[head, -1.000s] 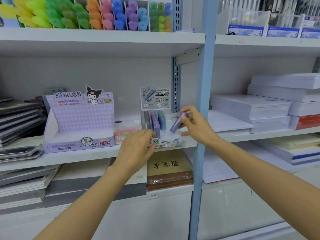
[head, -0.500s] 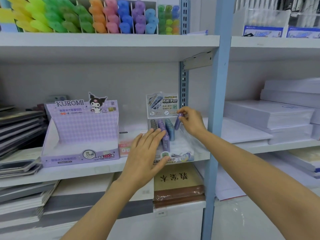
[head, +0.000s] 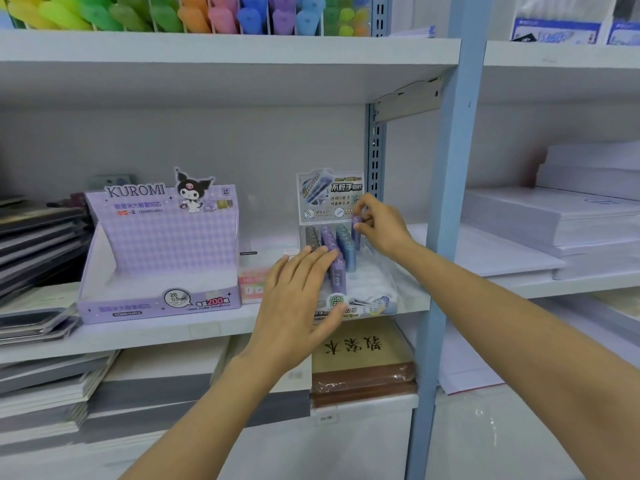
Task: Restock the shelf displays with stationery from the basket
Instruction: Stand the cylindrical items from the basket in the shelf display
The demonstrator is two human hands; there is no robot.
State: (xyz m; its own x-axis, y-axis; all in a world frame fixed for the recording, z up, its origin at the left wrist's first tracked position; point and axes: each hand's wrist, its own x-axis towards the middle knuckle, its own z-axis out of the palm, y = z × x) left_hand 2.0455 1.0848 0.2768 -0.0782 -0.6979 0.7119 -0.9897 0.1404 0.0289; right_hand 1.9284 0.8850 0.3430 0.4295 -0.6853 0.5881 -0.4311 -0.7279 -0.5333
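Pinching hand: the right hand point(head: 381, 226) is curled, and a purple tube point(head: 356, 226) is pinched upright between its thumb and fingertips.
Flat hand: the left hand point(head: 298, 299) is held with fingers straight and nothing gripped; its fingertips are laid on the purple row point(head: 331, 244) of tubes.
Tube position: the purple tube is held over the back right corner of the clear display tray point(head: 384, 285), at 1 o'clock from the left hand and just beside the teal row point(head: 346, 242).
Tray writing: "05" is printed on the front tube of the purple row and again on the tray's front strip; the rest is partly hidden by the left thumb.
Header card point(head: 329, 199): bold Chinese characters are shown; the small print is too blurred to be read.
Lilac box point(head: 159, 258), at 9 o'clock from the tray: "KUROMI", "2B 0.5mm" and "200" can be read.
Pink box point(head: 251, 282), between the lilac box and the tray: "HB" is printed.
Brown pack point(head: 363, 355), at 6 o'clock on the shelf below: Chinese characters are printed on it.
Blue post point(head: 450, 202), at 3 o'clock: white paper stacks point(head: 554, 216) are piled beyond it.
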